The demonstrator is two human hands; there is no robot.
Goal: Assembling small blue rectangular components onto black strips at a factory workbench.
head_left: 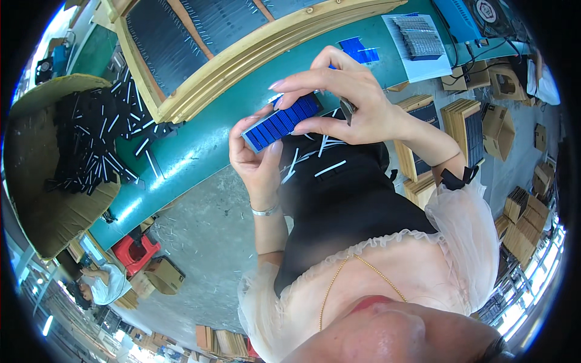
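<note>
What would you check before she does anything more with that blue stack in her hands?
1. Left hand supports the blue stack from below: ok.
2. Right hand pinches its upper end: ok.
3. Stack edges aligned: ok, they look even.
4. Loose white strips resting on her lap: not ok, they could slide off.
5. Free spot on the green table nearby: ok.
6. Number of pieces in the stack: cannot tell.
</note>
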